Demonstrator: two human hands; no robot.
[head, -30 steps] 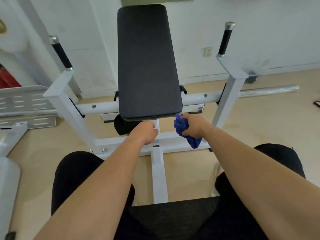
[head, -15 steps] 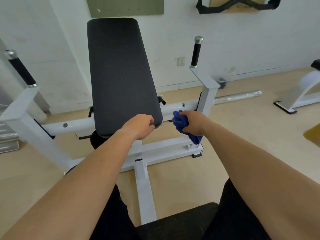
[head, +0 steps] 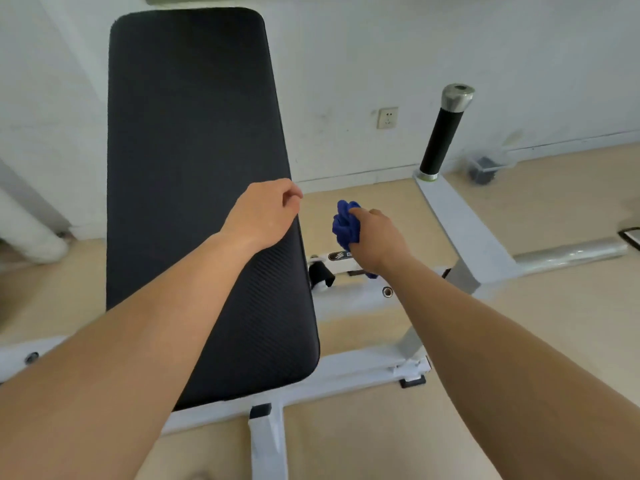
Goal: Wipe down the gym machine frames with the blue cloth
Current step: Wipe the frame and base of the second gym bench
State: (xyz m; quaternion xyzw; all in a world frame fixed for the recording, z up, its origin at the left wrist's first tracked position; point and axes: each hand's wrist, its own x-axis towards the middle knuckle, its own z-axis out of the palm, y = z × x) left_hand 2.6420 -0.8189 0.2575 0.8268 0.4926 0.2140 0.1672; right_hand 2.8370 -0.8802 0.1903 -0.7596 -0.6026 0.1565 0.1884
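Observation:
A white gym machine frame carries a long black back pad that fills the middle left of the view. My right hand grips a bunched blue cloth, held just right of the pad and above the white cross tube. My left hand hovers over the pad's right edge with its fingers curled in and nothing visibly in them. To the right rises a white upright arm topped with a black grip.
A chrome bar sticks out to the right of the frame over the tan floor. A white wall with a socket stands close behind. A small dark container sits on the floor by the wall.
My view has moved in closer and higher over the pad. Both hands have risen, the left off the pad's lower end to its right edge, the right with the cloth up from the cross tube.

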